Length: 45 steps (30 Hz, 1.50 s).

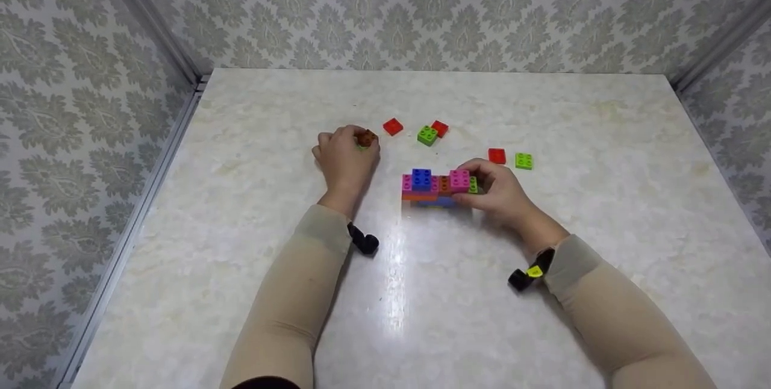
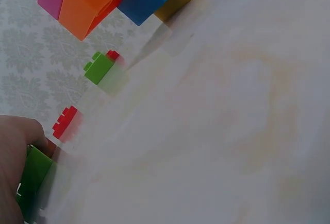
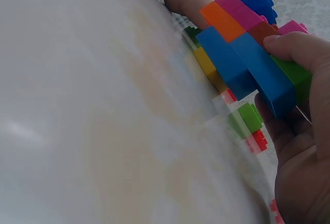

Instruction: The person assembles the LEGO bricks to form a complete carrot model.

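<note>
Over the table's left half, my left hand [image 1: 346, 157] has its fingers and thumb around a brown brick [image 1: 367, 138]. A green brick [image 2: 36, 170] shows right by those fingers in the left wrist view; the hand hides how the two join. My right hand [image 1: 503, 193] grips the right end of a built block of toy bricks [image 1: 421, 179]. Pink, blue, brown and green bricks form its top, with an orange brick [image 3: 223, 22], blue bricks [image 3: 265, 74] and a yellow brick [image 3: 208, 68] lower down. The right wrist view shows the thumb pressing its side.
Beyond the hands lie a red brick [image 1: 393, 127], a green brick [image 1: 427, 135] and another red brick [image 1: 440, 129] touching or close behind it. Near the right fingers are a red brick [image 1: 497, 156] and a light green brick [image 1: 524, 161]. Patterned walls [image 1: 397, 15] border the table [image 1: 241, 292].
</note>
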Motion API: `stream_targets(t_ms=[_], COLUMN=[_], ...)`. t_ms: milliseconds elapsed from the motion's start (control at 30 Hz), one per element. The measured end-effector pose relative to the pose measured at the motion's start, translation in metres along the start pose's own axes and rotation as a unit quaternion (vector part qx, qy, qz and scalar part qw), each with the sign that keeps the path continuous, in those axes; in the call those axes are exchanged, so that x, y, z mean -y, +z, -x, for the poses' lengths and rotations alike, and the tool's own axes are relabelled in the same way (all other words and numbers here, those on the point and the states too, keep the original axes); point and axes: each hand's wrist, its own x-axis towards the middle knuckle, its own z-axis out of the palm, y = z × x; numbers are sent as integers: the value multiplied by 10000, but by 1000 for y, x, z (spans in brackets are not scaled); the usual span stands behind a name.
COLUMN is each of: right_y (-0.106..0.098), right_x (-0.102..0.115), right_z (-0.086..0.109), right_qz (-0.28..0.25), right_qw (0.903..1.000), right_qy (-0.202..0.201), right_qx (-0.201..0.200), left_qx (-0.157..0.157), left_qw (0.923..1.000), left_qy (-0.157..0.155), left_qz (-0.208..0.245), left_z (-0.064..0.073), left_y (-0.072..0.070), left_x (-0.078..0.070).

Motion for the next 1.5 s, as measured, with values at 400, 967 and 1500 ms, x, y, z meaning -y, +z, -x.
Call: stream_targets(t_ms=[400,967,1500], right_y=[1,0,0], right_x=[-2,-2,-4], right_z=[1,-1,0], right_qz=[51,56,36], right_qw=[9999,9999,9994], right_qy=[-61,-117,-331], right_qx=[-91,-54,-40], left_qx=[-478,1379,2283], left_qw=[9930,9114,8663], left_qy=[599,2885,3686], left_qz=[899,2593,2479], left_z=[7,43,51], left_y=[-1,-19,-16], left_x=[-10,-55,-53])
